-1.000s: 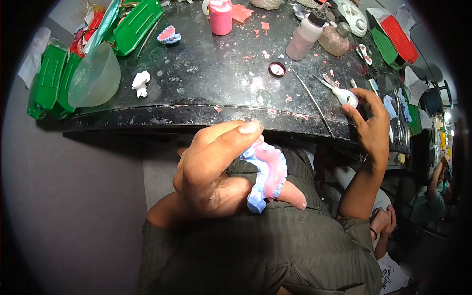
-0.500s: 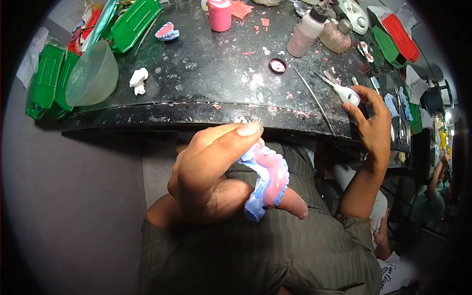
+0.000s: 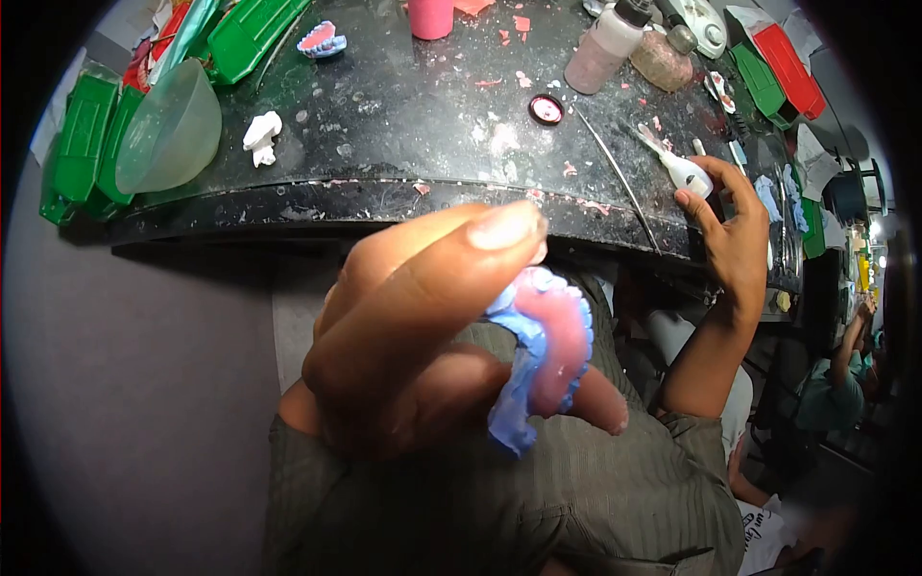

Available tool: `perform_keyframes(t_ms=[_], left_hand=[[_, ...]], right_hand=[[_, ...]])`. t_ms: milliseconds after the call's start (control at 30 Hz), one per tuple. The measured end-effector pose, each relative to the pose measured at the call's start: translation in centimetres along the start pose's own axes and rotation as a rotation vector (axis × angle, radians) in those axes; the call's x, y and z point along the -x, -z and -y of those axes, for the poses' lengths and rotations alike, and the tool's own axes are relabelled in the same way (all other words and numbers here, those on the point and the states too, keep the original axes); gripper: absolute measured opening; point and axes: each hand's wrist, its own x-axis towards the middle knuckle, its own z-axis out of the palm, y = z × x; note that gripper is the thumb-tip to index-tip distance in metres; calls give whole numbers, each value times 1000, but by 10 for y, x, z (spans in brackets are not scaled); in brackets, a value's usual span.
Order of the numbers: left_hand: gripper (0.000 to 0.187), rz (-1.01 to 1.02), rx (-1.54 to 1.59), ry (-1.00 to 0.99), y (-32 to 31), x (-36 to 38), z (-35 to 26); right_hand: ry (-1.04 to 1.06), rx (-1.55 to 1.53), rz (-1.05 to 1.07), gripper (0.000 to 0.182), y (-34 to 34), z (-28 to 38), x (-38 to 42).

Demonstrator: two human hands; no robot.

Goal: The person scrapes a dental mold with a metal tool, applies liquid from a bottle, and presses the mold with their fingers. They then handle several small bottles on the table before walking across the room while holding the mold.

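- One big black worktop with a curved front edge is taking up the top of the view, and it is dotted with small pink and white crumbs.
- One see-through green plastic bowl is lying tipped on its side at the left end of the worktop.
- Green plastic boxes are lying beside the bowl; I am counting at least three on the left, and more green and red ones are sitting at the far right.
- One left hand is filling the middle of the view, close to the camera. Its fingers are curled and pinching one pink and blue model of a gum with teeth. The model is being held up in the air in front of the person's striped shirt, below the worktop edge.
- One right hand is reaching to the right end of the worktop. Its thumb and fingers are partly closed around one small white tool with a thin metal tip, which is lying on the worktop.
- One pale plastic bottle with a dark cap is standing at the back.
- One more pink and blue teeth model is sitting at the back left.
- One small white plaster lump is lying near the bowl.
- One tiny round red dish is sitting in the middle.
- Some handwriting is showing on paper at the bottom right, but it is too small to read.
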Motion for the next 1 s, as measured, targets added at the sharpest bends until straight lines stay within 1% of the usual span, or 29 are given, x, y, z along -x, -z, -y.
perform_keyframes(t_ms=[100, 133, 400, 433, 567, 600, 633, 700, 733, 800, 933, 1000], left_hand=[[105, -15, -186, -205, -2, -1, 5], [105, -15, -186, -203, -3, -1, 4], [134, -140, 29, 69, -4, 5, -10], [134, -141, 29, 68, 0, 7, -7], [133, 125, 42, -131, 40, 17, 25], [133, 192, 45, -181, 44, 18, 28], [133, 191, 45, -182, 30, 14, 20], [132, -173, -3, -17, -10, 5, -4], [132, -173, -3, -18, -9, 4, -5], [131, -155, 2, 18, -8, 4, -8], [129, -118, 12, 91, -6, 4, -13], [127, -99, 16, 129, -5, 4, -15]], right_hand=[[-25, -61, 9, 37, -1, -1, -1], [-25, -60, 11, 37, -1, -1, -1], [-7, -40, 16, 37, 0, -1, -1], [-6, -39, 15, 37, 0, -1, -1], [1, -33, 9, 37, 0, -1, -1], [7, -37, 3, 37, 0, -1, -1], [8, -37, 3, 37, -1, -1, -1], [21, -44, -5, 36, -1, -2, 0], [21, -43, -5, 36, -1, -2, 0], [-54, -50, 14, 30, 0, -2, -1], [-59, -76, -2, 24, 0, -1, 0], [-8, -148, -75, 21, 4, 3, 2]])
